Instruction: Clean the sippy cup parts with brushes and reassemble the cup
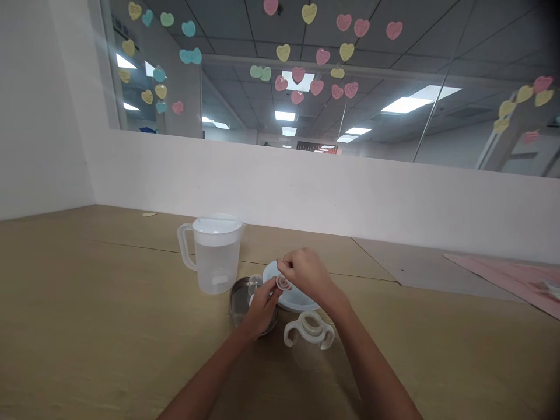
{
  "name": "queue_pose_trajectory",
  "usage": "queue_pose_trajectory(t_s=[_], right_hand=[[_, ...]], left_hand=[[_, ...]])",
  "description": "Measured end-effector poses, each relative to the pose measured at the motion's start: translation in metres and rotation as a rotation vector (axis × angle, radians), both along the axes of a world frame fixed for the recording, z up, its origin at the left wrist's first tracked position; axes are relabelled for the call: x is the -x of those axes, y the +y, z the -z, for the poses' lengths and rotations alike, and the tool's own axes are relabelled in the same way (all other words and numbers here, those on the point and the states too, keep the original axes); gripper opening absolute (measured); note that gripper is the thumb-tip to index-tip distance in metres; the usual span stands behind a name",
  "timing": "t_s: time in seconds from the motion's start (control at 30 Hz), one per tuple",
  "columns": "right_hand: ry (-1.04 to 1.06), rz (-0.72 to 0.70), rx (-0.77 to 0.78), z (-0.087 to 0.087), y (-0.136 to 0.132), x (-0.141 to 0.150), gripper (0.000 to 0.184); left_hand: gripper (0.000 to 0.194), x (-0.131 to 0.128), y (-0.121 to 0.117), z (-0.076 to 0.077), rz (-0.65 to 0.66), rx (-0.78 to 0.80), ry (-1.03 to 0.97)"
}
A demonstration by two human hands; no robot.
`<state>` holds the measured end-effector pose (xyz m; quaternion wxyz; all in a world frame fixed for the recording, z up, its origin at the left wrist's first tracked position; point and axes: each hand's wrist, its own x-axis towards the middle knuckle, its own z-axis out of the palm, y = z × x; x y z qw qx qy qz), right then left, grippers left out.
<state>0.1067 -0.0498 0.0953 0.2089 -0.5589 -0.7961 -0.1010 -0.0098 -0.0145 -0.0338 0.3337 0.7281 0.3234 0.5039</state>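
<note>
My left hand (261, 309) is closed round a small translucent round part (283, 283), its ringed opening facing up; it looks like a bottle nipple, though its kind is not certain. Just above and to the right, my right hand (308, 273) is curled with its fingertips pinched together; what they hold, if anything, I cannot make out. Below the hands stands a clear bottle (306, 353) with a white two-handled collar (311, 328) and an open top. A round metal dish (238, 303) lies partly under my left hand, with a clear dome-shaped cover (254, 284) in it.
A lidded, translucent pitcher (217, 256) stands behind the dish, its handle to the left. Behind my hands is a pale round plate or lid (297, 300), partly hidden. A pink sheet (516, 277) lies at the far right. The wall (262, 181) and window border the brown table (109, 326).
</note>
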Motion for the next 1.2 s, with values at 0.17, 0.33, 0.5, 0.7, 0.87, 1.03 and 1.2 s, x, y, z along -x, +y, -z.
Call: queue_pose_trajectory(t_s=[0.17, 0.33, 0.5, 0.7, 0.87, 1.03, 1.2], right_hand=[[0.101, 0.006, -0.154, -0.008, -0.012, -0.002, 0.039], [0.204, -0.040, -0.417, -0.012, -0.024, -0.004, 0.047], [0.312, -0.086, -0.670, -0.018, -0.037, -0.004, 0.049], [0.295, -0.120, -0.911, -0.024, -0.052, 0.000, 0.046], [0.370, -0.009, -1.008, -0.032, -0.079, -0.008, 0.045], [0.470, 0.257, -0.783, -0.037, -0.063, -0.046, 0.045], [0.407, 0.371, -0.204, -0.005, 0.022, -0.090, 0.040]], left_hand=[[0.030, -0.004, 0.004, 0.005, -0.008, -0.020, 0.019], [0.026, -0.007, 0.001, 0.001, -0.028, -0.066, 0.056], [0.025, -0.012, -0.006, -0.005, -0.094, -0.059, 0.093], [0.027, -0.013, -0.009, -0.005, -0.117, -0.091, 0.132], [0.031, -0.010, -0.001, 0.006, -0.170, -0.084, 0.115], [0.032, -0.006, -0.001, 0.006, -0.234, -0.061, 0.073], [0.030, -0.004, -0.005, 0.003, -0.189, -0.023, 0.024]])
